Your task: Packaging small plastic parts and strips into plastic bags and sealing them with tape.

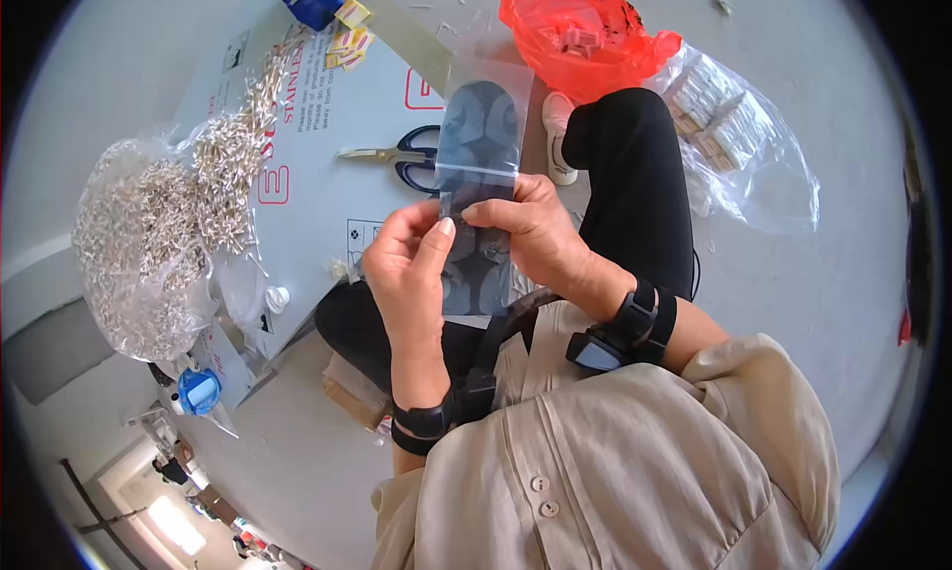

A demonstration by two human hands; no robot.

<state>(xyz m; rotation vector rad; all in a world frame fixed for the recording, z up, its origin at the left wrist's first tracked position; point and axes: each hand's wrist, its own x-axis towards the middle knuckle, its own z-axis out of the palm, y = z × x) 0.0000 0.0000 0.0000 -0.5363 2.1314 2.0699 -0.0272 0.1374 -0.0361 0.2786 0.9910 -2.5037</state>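
Note:
In front of my lap I hold up a clear zip bag point(484, 99) with a dark blue-grey patterned sheet point(476, 287) showing in and below it. The sheet has a rounded top and curved shapes along its length. My left hand point(409, 262) pinches the left edge, thumb and fingertips close to the bag's middle. From the right, my right hand point(545, 233) grips it with the thumb across the front and fingers behind. Whether the sheet's lower end lies inside the bag I cannot tell. Dark-handled scissors point(397, 156) rest on the table just left of the bag.
A printed sheet-covered table point(327, 173) carries a heap of small pale sticks point(223, 178), a clear bag of them point(139, 262), a blue tape dispenser point(309, 4) and yellow-white packets point(347, 49). On the floor are a red plastic bag point(585, 64) and white packs point(729, 133) in clear plastic.

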